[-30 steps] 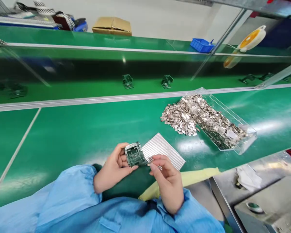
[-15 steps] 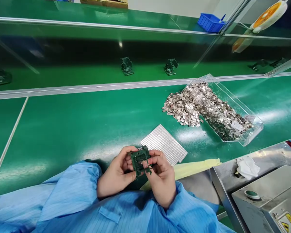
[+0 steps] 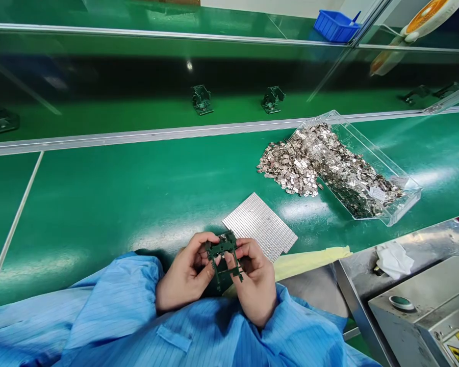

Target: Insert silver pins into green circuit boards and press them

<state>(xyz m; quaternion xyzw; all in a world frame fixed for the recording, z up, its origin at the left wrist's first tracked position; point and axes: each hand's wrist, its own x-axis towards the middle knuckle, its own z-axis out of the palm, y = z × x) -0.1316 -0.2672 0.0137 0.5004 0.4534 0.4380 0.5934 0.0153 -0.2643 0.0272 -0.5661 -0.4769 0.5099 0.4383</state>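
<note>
Between my two hands is a dark green plastic frame (image 3: 222, 248) with an open middle and thin legs pointing toward me. My left hand (image 3: 185, 275) grips its left side, fingers behind and thumb in front. On the other side my right hand (image 3: 255, 283) pinches it, the thumb reaching into the opening. Fine details inside the frame are too small to make out. Just beyond my right hand lies a flat plate of small silvery metal pieces set in rows (image 3: 260, 224), partly covered by the fingers.
A heap of small metal pieces (image 3: 288, 165) spills from a tilted clear plastic box (image 3: 401, 204). Two similar green frames (image 3: 202, 100) stand behind the metal rail. At right are a grey machine (image 3: 424, 306) and a white cloth (image 3: 394, 261). A blue bin (image 3: 334, 26) sits on the shelf.
The green frame has tilted in my hands, so its legs now point more toward me. My left thumb has moved up toward the opening. The view has shifted slightly.
</note>
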